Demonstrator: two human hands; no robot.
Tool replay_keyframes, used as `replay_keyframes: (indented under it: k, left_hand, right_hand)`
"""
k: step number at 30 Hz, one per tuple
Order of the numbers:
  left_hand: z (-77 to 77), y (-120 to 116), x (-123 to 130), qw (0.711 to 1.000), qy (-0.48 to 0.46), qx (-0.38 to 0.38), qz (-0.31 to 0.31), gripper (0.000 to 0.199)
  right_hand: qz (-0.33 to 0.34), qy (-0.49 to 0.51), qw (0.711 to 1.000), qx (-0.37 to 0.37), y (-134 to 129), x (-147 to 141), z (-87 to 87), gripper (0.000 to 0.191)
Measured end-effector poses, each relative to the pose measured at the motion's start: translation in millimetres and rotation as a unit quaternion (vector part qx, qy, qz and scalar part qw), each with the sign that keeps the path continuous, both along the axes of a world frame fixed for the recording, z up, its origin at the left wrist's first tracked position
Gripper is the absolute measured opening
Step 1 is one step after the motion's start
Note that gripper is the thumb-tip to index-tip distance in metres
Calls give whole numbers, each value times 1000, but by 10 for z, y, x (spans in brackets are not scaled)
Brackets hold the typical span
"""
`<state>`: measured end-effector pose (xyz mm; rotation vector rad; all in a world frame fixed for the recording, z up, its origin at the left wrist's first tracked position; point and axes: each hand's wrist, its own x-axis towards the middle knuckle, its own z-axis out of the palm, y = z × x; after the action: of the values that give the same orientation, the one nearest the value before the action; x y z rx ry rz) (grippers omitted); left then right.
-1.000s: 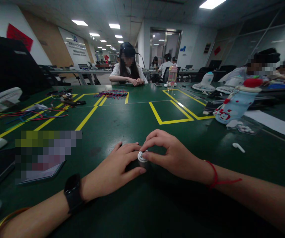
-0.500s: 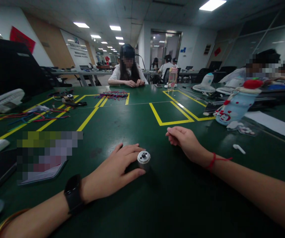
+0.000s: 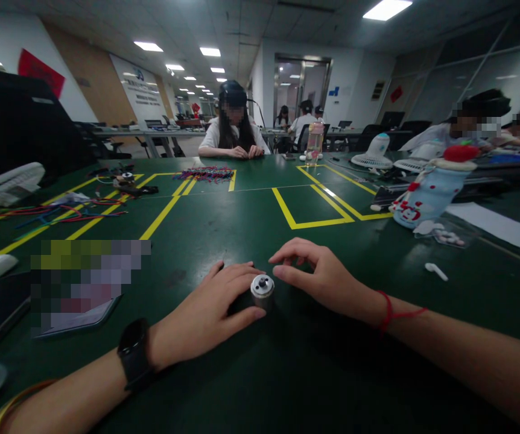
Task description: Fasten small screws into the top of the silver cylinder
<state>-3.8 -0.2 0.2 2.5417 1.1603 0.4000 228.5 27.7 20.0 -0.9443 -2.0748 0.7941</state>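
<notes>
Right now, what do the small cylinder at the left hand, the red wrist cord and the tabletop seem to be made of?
Cylinder: probably metal, satin finish, from its silvery sheen and bright rim.
Wrist cord: likely textile, matte red, being thin with a loose end.
Tabletop: dark green, semi-gloss, with light reflecting off it; rubber or laminate, I can't tell.

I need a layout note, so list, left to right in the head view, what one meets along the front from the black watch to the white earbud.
Black watch, left hand, metal cylinder, right hand, red string bracelet, white earbud.
</notes>
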Motion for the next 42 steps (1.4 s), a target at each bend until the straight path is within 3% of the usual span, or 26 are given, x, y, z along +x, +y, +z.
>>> replay_keyframes:
  k: [5, 10, 18, 21, 24, 26, 28, 31, 35, 38, 40, 42]
  left_hand:
    - [-2, 4, 12, 1000, 2, 4, 0, 43]
    - [13, -6, 6, 1000, -2, 4, -4, 41]
    - [4, 1, -16, 1000, -1, 1, -8, 46]
    - [0, 4, -20, 1000, -1, 0, -7, 44]
    - [4, 1, -22, 1000, -3, 2, -7, 44]
    - [3, -1, -26, 1000, -4, 3, -5, 45]
    - [-2, -2, -30, 1000, -4, 2, -4, 46]
    - [-7, -2, -34, 1000, -2, -1, -4, 47]
    - [3, 2, -27, 1000, 1, -4, -4, 47]
    - [0, 4, -23, 1000, -5, -3, -6, 48]
    - [-12, 6, -27, 1000, -7, -1, -5, 47]
    - [-24, 8, -34, 1000, -6, -1, -4, 46]
  right_hand:
    - [-1, -37, 995, 95, -107, -160, 102, 9]
    - [11, 28, 998, 47, -25, -9, 128, 12]
    - [119, -186, 975, 13, 67, 263, -29, 12]
    - [116, -206, 972, 16, 68, 262, -42, 12]
    - [120, -156, 980, -14, 64, 264, -21, 15]
    - [87, -76, 992, -54, 81, 272, -19, 17]
    - [11, 20, 995, -97, 127, 284, -44, 18]
    - [-89, 130, 976, -147, 234, 304, -125, 21]
    - [-126, 175, 961, -175, 324, 320, -210, 25]
    - [-94, 118, 977, -150, 265, 314, -180, 24]
    - [-12, 19, 994, -107, 186, 304, -134, 23]
    - [78, -92, 992, -27, 110, 289, -100, 20]
